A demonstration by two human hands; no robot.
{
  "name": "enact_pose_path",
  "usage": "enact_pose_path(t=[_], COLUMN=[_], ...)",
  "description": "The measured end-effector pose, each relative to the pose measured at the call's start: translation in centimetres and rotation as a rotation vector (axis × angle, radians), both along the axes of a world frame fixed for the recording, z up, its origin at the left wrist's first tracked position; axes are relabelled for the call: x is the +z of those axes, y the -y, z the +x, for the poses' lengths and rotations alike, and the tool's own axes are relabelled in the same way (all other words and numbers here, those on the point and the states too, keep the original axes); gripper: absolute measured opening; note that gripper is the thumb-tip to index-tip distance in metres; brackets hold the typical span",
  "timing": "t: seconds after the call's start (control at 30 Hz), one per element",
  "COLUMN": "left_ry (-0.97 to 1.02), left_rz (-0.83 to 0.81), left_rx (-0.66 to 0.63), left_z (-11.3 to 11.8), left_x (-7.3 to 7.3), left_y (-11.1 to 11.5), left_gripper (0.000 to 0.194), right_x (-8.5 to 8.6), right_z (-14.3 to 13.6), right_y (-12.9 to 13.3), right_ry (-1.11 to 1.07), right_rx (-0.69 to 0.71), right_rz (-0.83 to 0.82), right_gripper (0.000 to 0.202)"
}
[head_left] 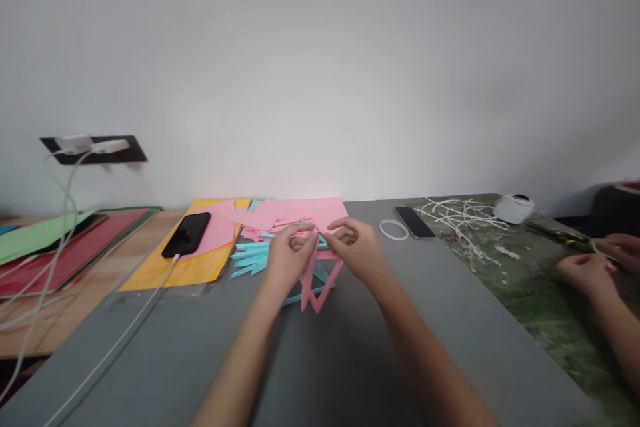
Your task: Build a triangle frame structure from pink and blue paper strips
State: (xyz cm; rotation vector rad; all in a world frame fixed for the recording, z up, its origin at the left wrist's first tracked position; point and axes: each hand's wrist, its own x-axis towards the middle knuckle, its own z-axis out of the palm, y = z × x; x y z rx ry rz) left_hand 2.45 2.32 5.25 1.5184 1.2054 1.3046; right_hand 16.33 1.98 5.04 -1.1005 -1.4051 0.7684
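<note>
Between my two hands hangs a pink paper strip (327,292), folded into a zigzag of points. My left hand (290,257) pinches its upper end from the left. My right hand (353,245) pinches at nearly the same spot from the right, the fingertips of both hands almost meeting. Behind and left of my left hand lie several blue paper strips (250,255) in a fan. Some blue strip also shows on the table behind the hanging pink one. Farther back are pink paper sheets (325,208) with cut pink pieces, partly covered by my fingers.
A black phone (186,235) with a white cable rests on yellow paper (150,272) at left. To the right are a white ring (393,229) and another phone (415,222). Beyond are white cords (465,215), a white spool (514,208) and a co-worker's hands (590,273) near pliers (557,235).
</note>
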Motion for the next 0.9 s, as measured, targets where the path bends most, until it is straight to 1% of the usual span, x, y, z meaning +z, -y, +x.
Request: enact_pose_path(t=[0.07,0.13,0.2,0.27,0.4,0.53,0.77,0.9], left_ry=[0.018,0.035,0.032,0.026,0.020,0.002,-0.034,-0.082], left_rz=[-0.002,0.003,0.010,0.016,0.008,0.009,0.026,0.087], left_rx=[-0.010,-0.033,-0.048,-0.052,-0.052,-0.063,-0.078,-0.127], left_z=[0.0,0.0,0.0,-0.1,-0.4,-0.5,-1.1,-1.4], left_x=[-0.1,-0.2,-0.3,-0.4,-0.5,-0.2,0.1,0.2], left_y=[0.0,-0.2,-0.3,-0.5,-0.7,-0.7,-0.8,-0.8], left_gripper=[0.029,0.028,0.029,0.029,0.030,0.027,0.026,0.023], right_x=[-0.3,-0.7,-1.2,-1.6,-2.3,-2.6,-1.9,-1.9], right_z=[0.1,0.0,-0.2,-0.4,-0.7,-0.9,-1.2,-1.1], right_y=[-0.4,-0.8,-1.2,-1.4,-1.7,-1.8,-1.5,-1.6], right_ry=[0.198,0.325,0.382,0.422,0.477,0.453,0.168,0.077], right_rx=[-0.069,-0.059,-0.037,-0.053,-0.084,-0.054,0.051,0.052], right_rz=[0.186,0.326,0.402,0.440,0.467,0.468,0.346,0.241], right_gripper=[0.011,0.013,0.016,0.016,0.017,0.019,0.018,0.011])
